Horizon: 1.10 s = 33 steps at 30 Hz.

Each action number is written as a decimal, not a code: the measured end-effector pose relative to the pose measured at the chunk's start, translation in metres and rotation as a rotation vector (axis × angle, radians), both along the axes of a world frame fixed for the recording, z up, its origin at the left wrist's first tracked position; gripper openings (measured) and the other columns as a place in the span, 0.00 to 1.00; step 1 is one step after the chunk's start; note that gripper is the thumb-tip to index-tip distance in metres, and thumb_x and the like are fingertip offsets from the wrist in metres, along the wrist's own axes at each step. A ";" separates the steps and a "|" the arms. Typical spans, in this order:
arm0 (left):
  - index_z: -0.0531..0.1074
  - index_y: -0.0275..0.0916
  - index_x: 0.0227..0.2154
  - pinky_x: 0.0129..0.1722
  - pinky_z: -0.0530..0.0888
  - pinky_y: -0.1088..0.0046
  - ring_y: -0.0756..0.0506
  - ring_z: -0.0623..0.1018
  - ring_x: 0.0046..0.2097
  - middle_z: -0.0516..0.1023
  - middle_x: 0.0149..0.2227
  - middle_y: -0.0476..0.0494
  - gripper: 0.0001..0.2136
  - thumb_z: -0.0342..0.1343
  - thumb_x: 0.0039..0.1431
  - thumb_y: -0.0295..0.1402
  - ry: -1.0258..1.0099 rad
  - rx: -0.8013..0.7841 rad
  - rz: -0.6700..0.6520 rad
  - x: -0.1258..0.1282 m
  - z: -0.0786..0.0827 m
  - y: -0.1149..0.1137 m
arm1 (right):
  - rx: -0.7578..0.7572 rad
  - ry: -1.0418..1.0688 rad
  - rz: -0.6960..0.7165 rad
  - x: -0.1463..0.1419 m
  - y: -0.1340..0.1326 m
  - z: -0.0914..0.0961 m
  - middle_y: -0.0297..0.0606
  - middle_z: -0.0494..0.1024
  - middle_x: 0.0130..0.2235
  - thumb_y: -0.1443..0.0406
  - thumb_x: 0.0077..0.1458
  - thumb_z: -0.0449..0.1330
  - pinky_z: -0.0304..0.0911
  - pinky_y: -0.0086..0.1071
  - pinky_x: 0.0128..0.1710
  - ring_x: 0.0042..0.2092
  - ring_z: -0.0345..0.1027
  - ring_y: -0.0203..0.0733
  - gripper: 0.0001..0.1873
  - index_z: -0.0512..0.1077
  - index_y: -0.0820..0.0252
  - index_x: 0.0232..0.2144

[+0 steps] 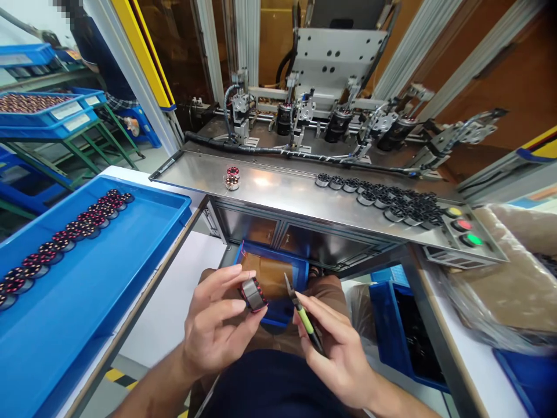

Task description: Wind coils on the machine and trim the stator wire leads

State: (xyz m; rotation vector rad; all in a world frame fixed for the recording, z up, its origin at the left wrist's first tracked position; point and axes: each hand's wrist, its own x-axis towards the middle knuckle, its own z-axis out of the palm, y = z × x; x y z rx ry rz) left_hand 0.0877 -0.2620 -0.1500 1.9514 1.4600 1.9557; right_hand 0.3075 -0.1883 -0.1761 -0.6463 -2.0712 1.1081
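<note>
My left hand point(217, 325) holds a motor stator point(253, 294) between thumb and fingertips, tilted on its side. It has a grey metal ring with red and black parts along its edges. My right hand point(333, 345) is closed around a pair of small pliers point(310, 328) with green and black grips. Their slim jaws point up and away from me, a short way right of the stator and apart from it. Both hands are above my lap, over a blue bin point(303, 268) with brown board inside. Whether the jaws are parted is too small to tell.
Two wound stators point(232, 181) sit on the metal ledge point(278, 188); several dark stator cores point(391, 203) crowd its right side near the push buttons point(461, 225). Left is a blue tray point(100, 273) with rows of stators. The winding machine point(339, 110) stands ahead; a person point(102, 58) is far left.
</note>
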 end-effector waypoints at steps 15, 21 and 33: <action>0.73 0.45 0.49 0.45 0.85 0.70 0.42 0.84 0.48 0.76 0.53 0.41 0.23 0.66 0.52 0.19 0.320 -0.093 0.146 -0.004 0.010 -0.003 | -0.248 0.077 0.097 0.022 -0.013 0.038 0.39 0.80 0.36 0.80 0.46 0.57 0.75 0.30 0.34 0.34 0.76 0.40 0.40 0.70 0.49 0.60; 0.71 0.43 0.54 0.52 0.82 0.59 0.39 0.83 0.51 0.82 0.48 0.41 0.29 0.65 0.50 0.16 0.336 -0.059 0.047 -0.008 0.008 -0.004 | -0.441 0.139 0.291 0.024 -0.011 0.054 0.39 0.79 0.42 0.82 0.42 0.54 0.76 0.36 0.42 0.40 0.78 0.41 0.48 0.65 0.42 0.63; 0.65 0.43 0.60 0.49 0.83 0.57 0.40 0.84 0.49 0.84 0.48 0.38 0.37 0.64 0.47 0.12 0.159 -0.021 -0.073 -0.007 0.010 -0.001 | -0.470 0.178 0.380 0.020 -0.011 0.052 0.41 0.77 0.47 0.82 0.45 0.56 0.74 0.43 0.49 0.46 0.77 0.44 0.48 0.61 0.41 0.65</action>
